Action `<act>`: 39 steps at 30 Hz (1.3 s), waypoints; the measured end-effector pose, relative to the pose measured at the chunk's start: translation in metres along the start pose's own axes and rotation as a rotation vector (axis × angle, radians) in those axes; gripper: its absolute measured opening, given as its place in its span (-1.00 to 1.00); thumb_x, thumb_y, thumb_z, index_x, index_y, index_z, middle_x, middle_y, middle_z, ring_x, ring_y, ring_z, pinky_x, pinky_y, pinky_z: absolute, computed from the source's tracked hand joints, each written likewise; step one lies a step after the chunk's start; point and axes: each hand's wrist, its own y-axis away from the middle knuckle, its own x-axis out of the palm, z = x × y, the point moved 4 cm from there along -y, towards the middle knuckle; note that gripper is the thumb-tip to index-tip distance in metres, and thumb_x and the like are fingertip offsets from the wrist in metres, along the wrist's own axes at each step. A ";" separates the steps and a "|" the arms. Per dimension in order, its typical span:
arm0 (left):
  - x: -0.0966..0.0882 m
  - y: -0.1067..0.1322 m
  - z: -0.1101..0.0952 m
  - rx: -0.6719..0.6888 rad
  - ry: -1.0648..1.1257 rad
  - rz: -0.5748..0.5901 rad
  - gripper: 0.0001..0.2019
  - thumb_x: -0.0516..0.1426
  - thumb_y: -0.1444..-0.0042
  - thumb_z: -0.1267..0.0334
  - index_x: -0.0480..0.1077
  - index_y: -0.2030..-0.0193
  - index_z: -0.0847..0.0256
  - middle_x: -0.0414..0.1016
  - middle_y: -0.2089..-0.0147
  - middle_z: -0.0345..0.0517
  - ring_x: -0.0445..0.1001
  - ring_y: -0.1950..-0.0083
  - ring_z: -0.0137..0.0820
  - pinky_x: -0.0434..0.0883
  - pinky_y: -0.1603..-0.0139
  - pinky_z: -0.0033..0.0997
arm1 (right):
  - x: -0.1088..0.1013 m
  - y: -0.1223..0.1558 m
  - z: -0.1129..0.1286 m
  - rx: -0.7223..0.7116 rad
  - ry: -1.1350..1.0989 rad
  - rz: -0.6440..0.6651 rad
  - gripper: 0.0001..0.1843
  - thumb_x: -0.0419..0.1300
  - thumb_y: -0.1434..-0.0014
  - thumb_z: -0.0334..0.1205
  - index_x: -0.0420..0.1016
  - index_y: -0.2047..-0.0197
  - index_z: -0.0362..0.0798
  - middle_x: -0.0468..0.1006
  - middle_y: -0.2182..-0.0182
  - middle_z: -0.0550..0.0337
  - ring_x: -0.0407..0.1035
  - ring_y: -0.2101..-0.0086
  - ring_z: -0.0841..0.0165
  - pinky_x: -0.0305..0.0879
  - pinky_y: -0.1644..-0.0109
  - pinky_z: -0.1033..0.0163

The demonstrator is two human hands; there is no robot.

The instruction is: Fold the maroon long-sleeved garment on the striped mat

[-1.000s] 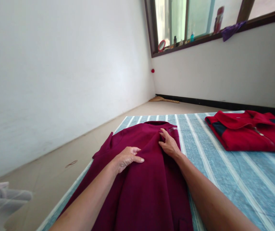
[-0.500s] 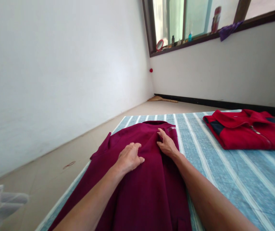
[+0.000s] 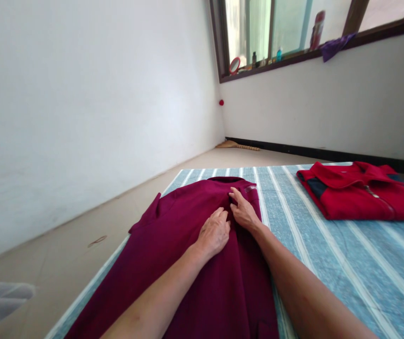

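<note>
On the left part of a blue striped cover, spread flat: a maroon garment. Near its collar end, close together: right hand, part open against it, and left hand, loosely curled (cannot tell of fabric pinched in that grip). Well apart to the right: a folded red jacket.

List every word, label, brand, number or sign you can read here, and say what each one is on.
No text can be read in this picture.
Maroon garment: the pale strip near its collar is too blurred to tell whether it bears lettering.
Folded red garment: no legible lettering.
Red bottle and small blue bottle at the window: any markings are too small and blurred to read.
</note>
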 end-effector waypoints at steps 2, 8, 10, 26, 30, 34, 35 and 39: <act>-0.001 0.000 0.000 0.008 0.006 0.000 -0.69 -0.02 -0.20 0.35 0.33 -0.05 0.38 0.30 -0.22 0.20 0.26 -0.26 -0.21 0.18 -0.29 -0.29 | 0.000 -0.001 -0.003 0.006 -0.028 -0.016 -0.30 0.02 -0.09 -0.43 0.06 -0.31 0.01 0.38 -0.13 0.06 0.25 -0.14 0.28 0.11 -0.23 0.04; -0.006 -0.011 -0.010 0.050 0.012 -0.032 -0.71 0.01 -0.15 0.39 0.37 0.00 0.32 0.37 -0.15 0.13 0.32 -0.21 -0.23 0.20 -0.28 -0.26 | 0.001 -0.003 -0.007 0.019 -0.118 -0.048 -0.34 0.02 -0.09 -0.39 0.14 -0.28 0.02 0.41 -0.09 0.06 0.28 -0.11 0.26 0.13 -0.21 0.04; -0.006 -0.017 -0.013 0.057 0.020 -0.043 -0.71 -0.02 -0.15 0.43 0.37 0.00 0.31 0.39 -0.12 0.11 0.33 -0.19 -0.26 0.20 -0.28 -0.27 | 0.001 -0.003 -0.007 0.023 -0.154 -0.064 -0.36 0.02 -0.09 -0.38 0.16 -0.27 0.01 0.44 -0.07 0.07 0.30 -0.09 0.28 0.13 -0.21 0.06; -0.013 -0.031 -0.007 -0.088 0.032 -0.192 -0.81 0.11 -0.12 0.33 0.36 0.11 0.23 0.44 0.04 0.02 0.39 -0.05 -0.24 0.33 -0.10 -0.27 | -0.014 -0.007 0.004 0.151 -0.421 -0.248 -0.44 0.00 -0.06 -0.30 0.17 -0.18 -0.09 0.53 0.25 0.09 0.47 0.25 0.26 0.43 0.14 0.11; -0.020 -0.048 -0.009 -0.226 -0.021 -0.211 -0.78 0.15 -0.08 0.27 0.36 0.13 0.26 0.44 0.07 0.12 0.38 -0.06 -0.11 0.35 -0.03 -0.16 | -0.014 -0.008 0.009 0.140 -0.451 -0.236 -0.47 0.02 -0.07 -0.30 0.20 -0.15 -0.05 0.52 0.24 0.11 0.47 0.23 0.26 0.41 0.09 0.10; -0.018 -0.069 -0.007 -0.339 -0.013 -0.172 -0.70 0.15 -0.04 0.28 0.36 0.07 0.31 0.48 0.06 0.20 0.44 -0.02 -0.07 0.38 0.06 -0.19 | -0.016 -0.008 0.012 0.128 -0.476 -0.233 -0.48 0.03 -0.08 -0.28 0.19 -0.14 -0.08 0.50 0.21 0.07 0.47 0.21 0.27 0.38 0.03 0.09; -0.017 -0.073 -0.004 -0.375 -0.003 -0.160 -0.70 0.14 -0.03 0.28 0.37 0.07 0.31 0.50 0.08 0.22 0.47 0.01 -0.06 0.39 0.09 -0.19 | -0.016 -0.007 0.013 0.126 -0.481 -0.232 -0.48 0.03 -0.08 -0.28 0.19 -0.14 -0.09 0.50 0.20 0.07 0.47 0.20 0.27 0.37 0.01 0.10; -0.018 -0.078 0.009 -0.466 0.042 -0.133 -0.75 0.12 -0.02 0.29 0.46 0.15 0.27 0.55 0.15 0.23 0.52 0.08 -0.04 0.40 0.17 -0.21 | -0.016 -0.007 0.016 0.126 -0.490 -0.212 -0.48 0.05 -0.09 -0.25 0.19 -0.15 -0.08 0.50 0.19 0.07 0.46 0.19 0.27 0.37 0.02 0.12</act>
